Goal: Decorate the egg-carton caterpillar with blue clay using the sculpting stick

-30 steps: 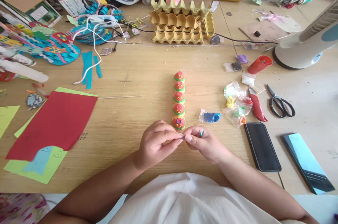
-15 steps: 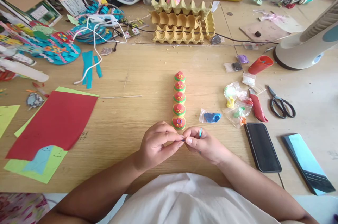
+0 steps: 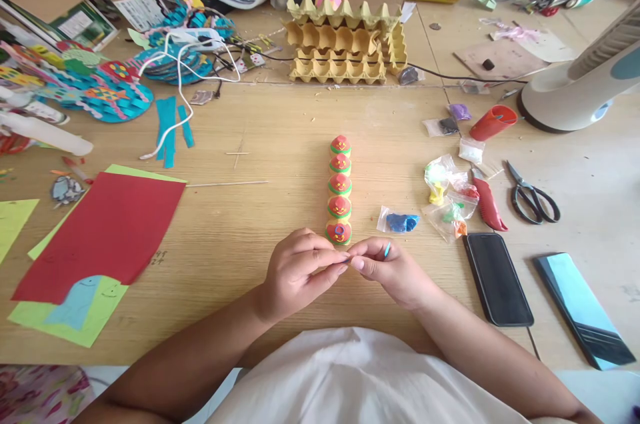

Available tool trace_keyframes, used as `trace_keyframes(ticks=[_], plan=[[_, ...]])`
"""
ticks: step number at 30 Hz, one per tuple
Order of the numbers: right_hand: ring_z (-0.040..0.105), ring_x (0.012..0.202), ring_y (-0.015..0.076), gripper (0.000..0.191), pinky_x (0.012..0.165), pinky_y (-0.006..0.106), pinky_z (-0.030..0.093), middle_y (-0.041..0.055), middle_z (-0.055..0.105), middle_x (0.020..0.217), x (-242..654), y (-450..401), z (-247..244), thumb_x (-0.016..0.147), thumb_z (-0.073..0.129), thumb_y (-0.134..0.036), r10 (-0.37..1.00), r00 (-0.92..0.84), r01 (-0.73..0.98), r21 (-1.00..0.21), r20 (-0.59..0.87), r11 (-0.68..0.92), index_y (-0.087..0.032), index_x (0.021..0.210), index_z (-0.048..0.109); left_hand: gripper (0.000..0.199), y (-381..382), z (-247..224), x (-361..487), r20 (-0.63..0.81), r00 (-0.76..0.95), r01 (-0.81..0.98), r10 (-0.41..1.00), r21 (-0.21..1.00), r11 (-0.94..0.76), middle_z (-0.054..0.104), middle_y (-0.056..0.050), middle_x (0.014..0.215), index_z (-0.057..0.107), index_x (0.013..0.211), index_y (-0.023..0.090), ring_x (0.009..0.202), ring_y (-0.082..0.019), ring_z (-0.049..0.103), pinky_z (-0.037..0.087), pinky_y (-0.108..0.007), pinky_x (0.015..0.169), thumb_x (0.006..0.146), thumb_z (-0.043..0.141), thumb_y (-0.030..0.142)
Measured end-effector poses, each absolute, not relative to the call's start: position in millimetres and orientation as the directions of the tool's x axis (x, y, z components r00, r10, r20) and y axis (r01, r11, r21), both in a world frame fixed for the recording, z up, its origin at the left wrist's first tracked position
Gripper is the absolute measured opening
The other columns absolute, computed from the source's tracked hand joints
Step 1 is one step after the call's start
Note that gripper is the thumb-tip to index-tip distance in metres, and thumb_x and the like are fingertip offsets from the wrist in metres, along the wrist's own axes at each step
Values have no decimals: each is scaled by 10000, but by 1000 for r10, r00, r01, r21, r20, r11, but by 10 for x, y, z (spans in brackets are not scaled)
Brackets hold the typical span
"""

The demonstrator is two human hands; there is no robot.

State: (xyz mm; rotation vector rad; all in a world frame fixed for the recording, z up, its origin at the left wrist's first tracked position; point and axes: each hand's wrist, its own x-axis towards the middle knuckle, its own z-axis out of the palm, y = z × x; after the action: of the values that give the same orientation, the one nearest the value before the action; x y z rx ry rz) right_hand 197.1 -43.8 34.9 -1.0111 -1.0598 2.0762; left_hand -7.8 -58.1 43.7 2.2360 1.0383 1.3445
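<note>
Along the left of the bench (image 3: 280, 124), a deep-red rectangular paper sheet (image 3: 110, 231) lies over light-green paper (image 3: 95, 324), with a pale-blue paper cut-out (image 3: 75, 304) at its near edge. Just right of the red sheet, a thin straight wooden stick (image 3: 227, 183) lies flat.

Near the middle, the person's left hand (image 3: 303, 271) has its thumb and forefinger closed at the tips on a tiny dark bit (image 3: 346, 261), too small for me to make out. Right beyond it, a row of five red-topped domes with green rims and yellow markings (image 3: 340, 185) runs from near to far; the nearest dome carries a small blue ring (image 3: 339, 230). The right hand (image 3: 390, 271) meets the left, its fingers curled and gripping a slim light-blue piece (image 3: 387, 250) that pokes up between them, its thumb tip close by the dark bit.

Farther right lie a clear plastic bag with blue material (image 3: 403, 223), a red-handled knife (image 3: 489, 204), a black rectangular phone (image 3: 500, 281) and black-handled metal scissors (image 3: 534, 201).
</note>
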Motion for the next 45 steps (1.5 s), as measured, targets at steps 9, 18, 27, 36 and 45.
trace_keyframes(ticks=[9,18,27,36,45], plan=[[634,701,149,303,694,277,521,26,747,749,1957,-435,381,757,879,-480,823,-467,-132,-895,-323,-426,-194,775,780,236,-577,385,-87,638,299,461,709,554,-693,759,-22,895,727,1126,237,723,-133,670,559,-279,696,907,747,151],[523,670,128,359,656,267,430,2,658,725,1976,-441,366,812,813,-542,849,-431,-89,-922,-305,-376,-188,806,760,133,-564,402,-90,591,279,439,757,622,-648,745,-11,825,746,1031,219,706,-124,641,530,-273,688,925,726,141],[533,712,148,421,667,281,417,20,674,786,2004,-456,324,857,752,-602,867,-420,-20,-953,-266,-302,-187,916,789,151,-564,418,-85,595,266,443,759,623,-644,750,-14,831,748,1006,207,710,-129,644,528,-274,690,897,746,102],[540,671,123,373,663,274,437,9,695,754,1954,-446,384,777,852,-549,869,-394,-131,-917,-301,-377,-190,812,756,172,-565,371,-98,601,291,440,744,607,-662,752,-33,890,739,1075,198,743,-135,654,548,-276,714,908,757,162],[361,573,89,388,555,260,307,-29,579,653,1950,-451,379,766,858,-550,873,-356,-191,-889,-333,-416,-186,775,726,155,-567,375,-89,575,252,427,779,656,-622,750,-17,873,739,1026,194,767,-132,674,543,-271,737,884,785,149]])
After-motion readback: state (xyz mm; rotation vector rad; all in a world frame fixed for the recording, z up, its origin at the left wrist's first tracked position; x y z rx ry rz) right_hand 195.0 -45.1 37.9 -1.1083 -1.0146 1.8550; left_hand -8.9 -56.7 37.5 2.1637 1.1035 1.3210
